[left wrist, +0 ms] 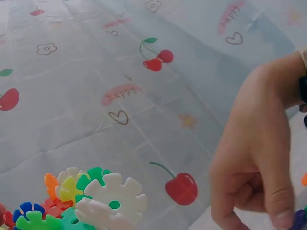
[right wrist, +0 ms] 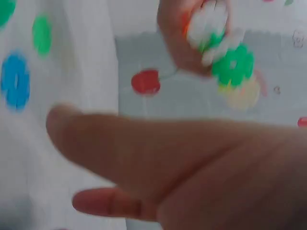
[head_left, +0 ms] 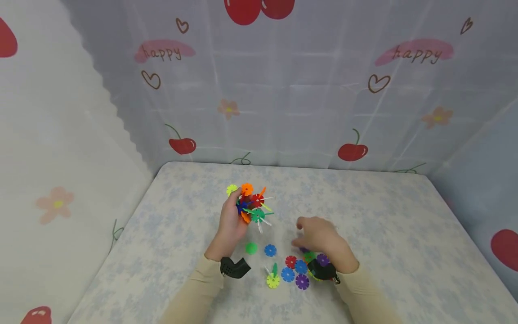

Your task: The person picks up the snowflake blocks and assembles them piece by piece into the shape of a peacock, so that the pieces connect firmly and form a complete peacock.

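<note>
My left hand [head_left: 231, 222] holds a cluster of interlocking snowflake discs [head_left: 257, 215], slotted together in orange, red, blue, green, yellow and white. White and green discs [left wrist: 115, 196] of that cluster show large at the bottom of the left wrist view. Over the loose discs on the right is my right hand [head_left: 321, 235], thumb and fingers apart, with a purple disc [head_left: 304, 249] partly hidden beneath it. In the blurred right wrist view, no disc shows between the right thumb [right wrist: 120, 143] and finger. Contact with the purple disc is unclear.
Between the hands lie a green disc [head_left: 251, 248] and a blue disc [head_left: 270, 250]. Nearer, a yellow disc [head_left: 273, 281] has green and white discs joined to it. Red [head_left: 291, 262] and purple [head_left: 302, 282] discs lie among several others near the right wrist. A printed curtain [head_left: 279, 99] stands behind the table [head_left: 384, 202].
</note>
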{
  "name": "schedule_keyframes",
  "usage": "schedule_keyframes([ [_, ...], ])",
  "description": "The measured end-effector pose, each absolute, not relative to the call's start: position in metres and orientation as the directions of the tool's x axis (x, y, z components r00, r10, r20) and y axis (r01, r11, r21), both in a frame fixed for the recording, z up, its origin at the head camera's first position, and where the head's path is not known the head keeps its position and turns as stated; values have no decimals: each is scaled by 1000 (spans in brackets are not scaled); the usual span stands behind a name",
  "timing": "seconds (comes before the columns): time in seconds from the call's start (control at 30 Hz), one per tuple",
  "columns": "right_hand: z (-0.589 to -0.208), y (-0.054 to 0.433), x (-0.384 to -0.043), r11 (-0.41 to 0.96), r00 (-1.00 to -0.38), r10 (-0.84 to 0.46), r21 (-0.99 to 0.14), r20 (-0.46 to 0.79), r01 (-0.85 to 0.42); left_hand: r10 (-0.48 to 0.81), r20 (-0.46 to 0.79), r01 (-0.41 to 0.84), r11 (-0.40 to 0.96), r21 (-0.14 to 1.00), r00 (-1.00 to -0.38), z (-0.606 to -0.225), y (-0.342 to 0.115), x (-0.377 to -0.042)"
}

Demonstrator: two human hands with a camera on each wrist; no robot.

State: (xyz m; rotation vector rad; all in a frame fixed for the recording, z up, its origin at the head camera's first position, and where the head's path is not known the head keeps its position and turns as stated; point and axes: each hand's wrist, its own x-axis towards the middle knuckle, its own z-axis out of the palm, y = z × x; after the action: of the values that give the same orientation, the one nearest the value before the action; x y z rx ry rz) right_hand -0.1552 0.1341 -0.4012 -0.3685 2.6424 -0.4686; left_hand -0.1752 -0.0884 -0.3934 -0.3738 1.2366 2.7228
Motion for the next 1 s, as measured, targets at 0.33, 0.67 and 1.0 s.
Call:
schedule_keyframes([
  [0.33, -416, 75, -114, 743, -661, -661, -437, -355, -508, -86, -342, -162, -757, 632, -936, -388, -91, -179],
  [0.67, -419, 90, -130, 567, -591, -773, -672, -232, -477, -73, -318, -152, -763, 628, -945, -386, -90, -174],
  [1.0, -399, 123, -154, 348, -852, -516, -888, 87, -301, -53, -273, -123, -799, 588, -961, -384, -84, -173],
])
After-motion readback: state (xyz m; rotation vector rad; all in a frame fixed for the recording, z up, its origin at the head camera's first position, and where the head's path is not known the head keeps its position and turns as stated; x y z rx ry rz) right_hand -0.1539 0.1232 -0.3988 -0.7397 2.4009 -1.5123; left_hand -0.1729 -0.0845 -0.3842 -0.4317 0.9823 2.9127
